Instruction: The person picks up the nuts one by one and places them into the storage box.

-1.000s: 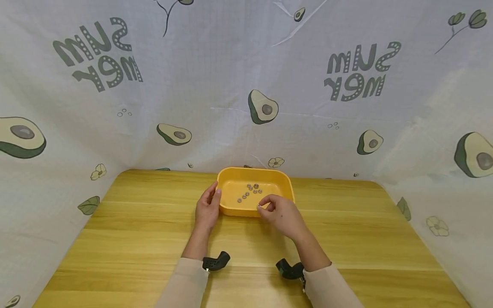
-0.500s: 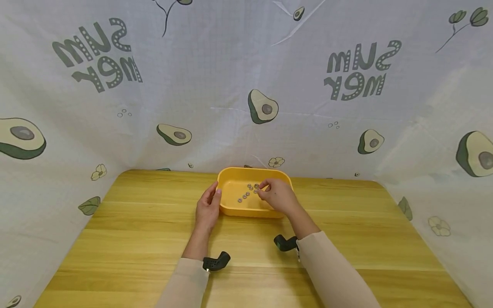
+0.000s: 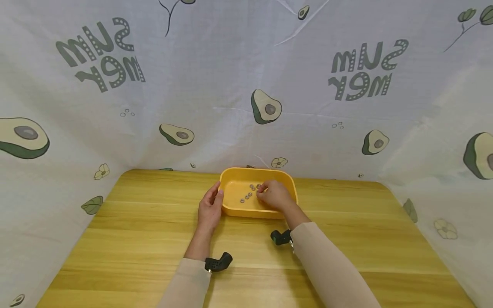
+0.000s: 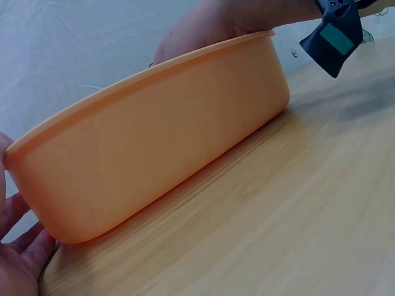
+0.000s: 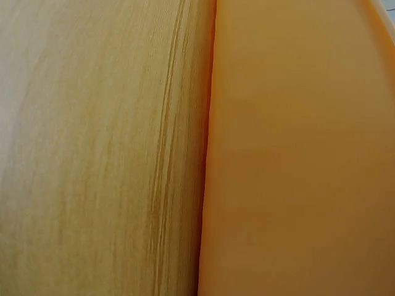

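Observation:
A yellow plastic tray stands at the back middle of the table. Several small silvery ring-like pieces, perhaps nuts, lie scattered on its floor. My left hand touches the tray's left end from outside. In the left wrist view its fingers lie against the outer wall, low near the table. My right hand reaches over the front rim into the tray, thumb and index finger together at one small ring-like piece. That hand hides part of the tray floor and any pieces beneath it.
The wooden table runs back to a hanging white cloth printed with avocados. More of this cloth encloses both sides. Each wrist carries a black camera mount. The tray's front wall fills much of the right wrist view.
My right hand has moved from above the tray's front rim, where it held a small piece, deeper in among the pieces. My left hand stays at the tray's left end.

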A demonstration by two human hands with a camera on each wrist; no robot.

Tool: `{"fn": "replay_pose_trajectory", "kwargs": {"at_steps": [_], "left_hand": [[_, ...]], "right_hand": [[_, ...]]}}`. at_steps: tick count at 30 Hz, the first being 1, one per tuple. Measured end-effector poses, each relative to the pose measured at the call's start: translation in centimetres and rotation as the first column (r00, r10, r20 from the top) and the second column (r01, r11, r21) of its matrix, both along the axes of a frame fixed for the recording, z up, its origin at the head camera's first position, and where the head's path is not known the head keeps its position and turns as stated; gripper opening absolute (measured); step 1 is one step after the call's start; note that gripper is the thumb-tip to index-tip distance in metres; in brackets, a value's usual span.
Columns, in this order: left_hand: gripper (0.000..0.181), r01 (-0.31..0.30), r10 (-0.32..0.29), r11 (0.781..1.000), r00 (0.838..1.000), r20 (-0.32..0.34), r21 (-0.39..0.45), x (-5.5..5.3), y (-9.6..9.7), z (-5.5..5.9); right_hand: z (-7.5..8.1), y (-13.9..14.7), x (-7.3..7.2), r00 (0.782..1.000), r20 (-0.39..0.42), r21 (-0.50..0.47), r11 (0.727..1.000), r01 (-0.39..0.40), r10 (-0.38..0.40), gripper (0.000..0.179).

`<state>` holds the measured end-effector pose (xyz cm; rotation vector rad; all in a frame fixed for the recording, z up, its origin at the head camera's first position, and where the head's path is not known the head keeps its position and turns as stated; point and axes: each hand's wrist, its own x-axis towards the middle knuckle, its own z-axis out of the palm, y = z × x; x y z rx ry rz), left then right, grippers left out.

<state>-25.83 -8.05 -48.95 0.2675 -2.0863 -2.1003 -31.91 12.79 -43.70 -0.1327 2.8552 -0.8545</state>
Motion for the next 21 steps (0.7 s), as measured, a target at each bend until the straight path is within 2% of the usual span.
{"fn": "replay_pose_trajectory", "kwargs": {"at_steps": [5, 15, 19, 21], "left_hand": [[0.044, -0.002, 0.002, 1.000, 1.000, 0.004, 0.000, 0.1, -0.2, -0.1], [0.044, -0.009, 0.009, 1.000, 1.000, 0.004, -0.001, 0.3, -0.2, -0.1], [0.043, -0.021, 0.021, 1.000, 1.000, 0.003, 0.005, 0.3, -0.1, -0.1], [0.042, -0.030, 0.030, 1.000, 1.000, 0.003, 0.005, 0.3, -0.1, 0.0]], "right_hand": [[-0.3, 0.0, 0.0, 1.000, 0.024, -0.001, 1.000, 0.015, -0.015, 0.014], [0.1, -0.3, 0.1, 0.996, 0.045, -0.078, 0.994, 0.080, -0.076, 0.019], [0.9, -0.3, 0.5, 0.996, 0.008, -0.136, 0.986, 0.093, -0.092, 0.020], [1.5, -0.2, 0.7, 0.995, -0.048, -0.151, 0.985, 0.077, -0.085, 0.020]]}}
